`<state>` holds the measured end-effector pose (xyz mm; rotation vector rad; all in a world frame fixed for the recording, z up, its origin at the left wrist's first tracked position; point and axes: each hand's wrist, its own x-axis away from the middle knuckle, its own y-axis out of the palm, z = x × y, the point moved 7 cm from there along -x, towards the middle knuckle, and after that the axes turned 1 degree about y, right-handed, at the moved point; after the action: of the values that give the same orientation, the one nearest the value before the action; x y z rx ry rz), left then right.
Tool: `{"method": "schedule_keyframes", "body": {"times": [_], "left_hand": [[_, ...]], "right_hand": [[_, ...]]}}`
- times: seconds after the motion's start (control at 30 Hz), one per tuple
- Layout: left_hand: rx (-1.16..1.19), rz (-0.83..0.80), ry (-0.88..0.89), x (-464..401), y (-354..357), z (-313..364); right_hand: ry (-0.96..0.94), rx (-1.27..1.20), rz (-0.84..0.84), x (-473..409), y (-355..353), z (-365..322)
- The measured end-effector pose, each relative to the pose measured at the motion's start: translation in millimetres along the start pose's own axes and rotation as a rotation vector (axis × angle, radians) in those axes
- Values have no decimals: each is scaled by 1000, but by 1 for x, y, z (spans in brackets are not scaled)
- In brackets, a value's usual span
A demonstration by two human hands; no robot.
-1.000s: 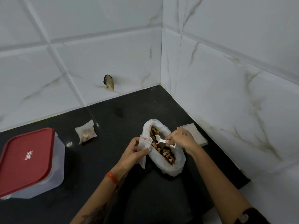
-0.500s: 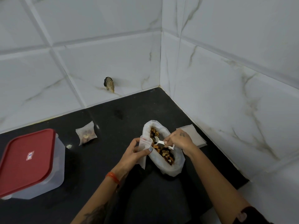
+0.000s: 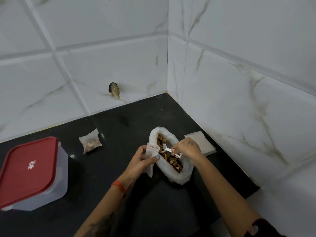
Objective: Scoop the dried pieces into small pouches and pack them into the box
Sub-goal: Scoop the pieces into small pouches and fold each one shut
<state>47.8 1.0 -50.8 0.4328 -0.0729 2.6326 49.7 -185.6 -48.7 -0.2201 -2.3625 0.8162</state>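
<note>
Counter under my hands: black stone, polished, glossy. Walls: white marbled tile, smooth sheen. Box, lower left of frame: translucent plastic, red plastic lid. Big bag, pouches: thin cloudy film. Scoop: white plastic

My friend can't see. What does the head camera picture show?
A person's right hand dips a small white spoon into an open bag of dried pieces, while the left hand holds a small pouch beside it. A red-lidded box sits left.
</note>
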Motion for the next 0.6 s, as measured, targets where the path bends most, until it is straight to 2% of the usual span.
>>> {"method": "schedule_keyframes", "body": {"times": [0.2,0.47,0.6], "left_hand": [[-75,-11,15,-1,-3,-2],[-140,2,28,4,-11,-1],[-158,11,71,6,-13,6]], "right_hand": [[75,-102,26,5,-6,13],[-33,-302,37,35,-20,7],[-152,-420,27,54,-29,-8]]}}
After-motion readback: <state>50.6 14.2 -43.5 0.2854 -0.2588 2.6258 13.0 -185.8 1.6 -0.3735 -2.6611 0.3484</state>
